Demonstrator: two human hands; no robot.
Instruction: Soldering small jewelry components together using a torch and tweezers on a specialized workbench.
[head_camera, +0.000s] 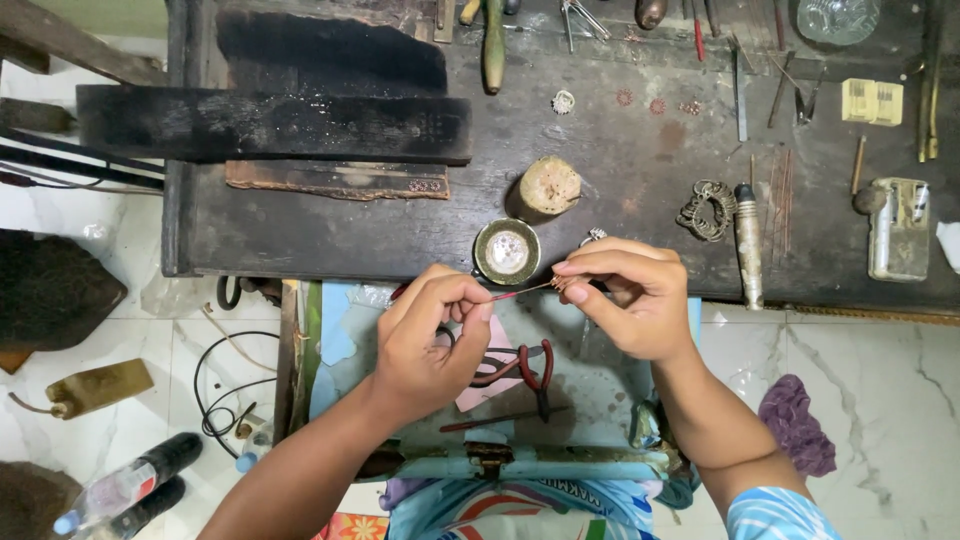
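Observation:
My left hand (432, 335) pinches one end of a thin reddish copper wire (522, 291) between thumb and fingers. My right hand (632, 296) pinches the other end, where a small copper-coloured piece sits at the fingertips. Both hands hover just in front of the dark wooden workbench (620, 180), above an open tray. A small round tin with pale shiny contents (507, 251) stands right behind the wire. Red-handled pliers (528, 368) lie below my hands.
A wooden stump block (547, 187) stands behind the tin. A charred black plank (270, 122), a metal handle tool (748, 245), a coiled wire ornament (708, 209), small copper rosettes (657, 104) and hand tools lie on the bench. Bottles (130, 485), cable and purple cloth (797, 425) lie on the marble floor.

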